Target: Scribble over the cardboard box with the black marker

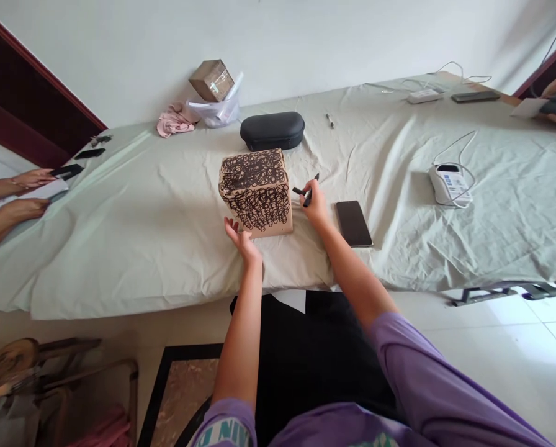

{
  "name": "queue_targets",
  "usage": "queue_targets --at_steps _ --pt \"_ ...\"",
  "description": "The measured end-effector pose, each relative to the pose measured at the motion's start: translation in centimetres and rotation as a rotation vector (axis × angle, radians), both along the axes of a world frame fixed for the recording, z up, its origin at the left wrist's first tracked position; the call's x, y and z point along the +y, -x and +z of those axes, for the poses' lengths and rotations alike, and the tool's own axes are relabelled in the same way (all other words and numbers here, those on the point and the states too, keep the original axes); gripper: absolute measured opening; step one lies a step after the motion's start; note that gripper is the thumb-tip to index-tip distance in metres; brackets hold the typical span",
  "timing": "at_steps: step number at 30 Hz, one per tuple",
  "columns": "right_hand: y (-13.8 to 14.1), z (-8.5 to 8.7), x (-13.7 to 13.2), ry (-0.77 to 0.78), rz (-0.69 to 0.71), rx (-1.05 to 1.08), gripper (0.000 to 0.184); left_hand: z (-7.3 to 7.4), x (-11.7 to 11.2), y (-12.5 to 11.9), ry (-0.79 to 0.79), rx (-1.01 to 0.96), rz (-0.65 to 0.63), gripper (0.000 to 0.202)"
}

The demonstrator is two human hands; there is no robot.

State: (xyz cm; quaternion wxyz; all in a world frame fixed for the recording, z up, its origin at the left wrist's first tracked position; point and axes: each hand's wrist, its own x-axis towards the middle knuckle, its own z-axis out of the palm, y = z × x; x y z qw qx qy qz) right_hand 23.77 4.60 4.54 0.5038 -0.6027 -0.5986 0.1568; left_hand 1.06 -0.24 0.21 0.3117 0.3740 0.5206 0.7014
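A cardboard box (pixel 278 223) stands on the cloth-covered table, with dense black looping scribbles over its top and the side facing me. My left hand (pixel 244 241) is at the box's lower left corner, fingers spread and apart; whether it presses on the cardboard I cannot tell. Just right of the box, my right hand (pixel 314 202) is closed around a black marker pen (pixel 308 197). A dark piece sticks out of that hand toward the box, perhaps the pen's tip or cap. Beside my right wrist lies a dark smartphone (pixel 354 223).
Behind the box sits a black zip case (pixel 272 130), with a small pen (pixel 329 120) to its right. Further back are a brown carton (pixel 211 81), a plastic bag (pixel 217 113) and pink cloth (pixel 175 120). A white corded device (pixel 450 186) lies right. Other people's hands show at both sides.
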Motion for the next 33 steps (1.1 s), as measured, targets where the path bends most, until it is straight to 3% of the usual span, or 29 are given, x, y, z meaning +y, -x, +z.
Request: queue_targets --at_steps 4,6,8,11,12,15,17,19,23,27,33 --pt "-0.6 2.8 -5.9 -0.337 0.024 0.193 0.021 0.6 -2.4 -0.3 -0.235 0.210 0.224 0.071" --pt "0.1 3.9 -10.4 -0.448 0.036 0.191 0.022 1.4 -4.3 -0.9 -0.396 0.230 0.175 0.046" --pt "1.2 4.5 -14.8 -0.477 0.124 0.158 0.024 2.7 -6.6 -1.8 -0.479 0.226 -0.079 0.028" --pt "2.8 4.8 -19.1 -0.475 0.290 0.052 0.027 5.2 -10.0 -3.5 -0.390 0.167 -0.539 0.059" --pt "3.2 4.9 -19.8 -0.459 0.336 0.027 0.027 6.1 -10.9 -4.0 -0.328 0.148 -0.601 0.059" --pt "3.5 5.5 -20.8 -0.414 0.418 0.108 0.026 8.5 -12.7 -5.0 -0.198 -0.012 -0.474 0.044" --pt "3.5 6.3 -21.1 -0.400 0.420 0.327 0.035 9.6 -13.1 -5.1 -0.165 -0.208 -0.364 0.047" --pt "3.4 7.0 -21.3 -0.342 0.407 0.572 0.044 10.3 -13.3 -4.8 -0.138 -0.363 -0.374 0.051" --pt "3.9 7.9 -22.0 -0.209 0.276 0.901 0.021 10.7 -13.4 -4.0 -0.134 -0.454 -0.398 0.052" --pt "5.1 8.4 -22.5 -0.155 0.265 0.871 0.014 10.8 -13.7 -4.2 -0.137 -0.446 -0.353 0.052" --pt "6.3 8.4 -22.6 -0.078 0.298 0.831 0.017 10.4 -14.5 -5.2 -0.134 -0.282 -0.422 0.046"
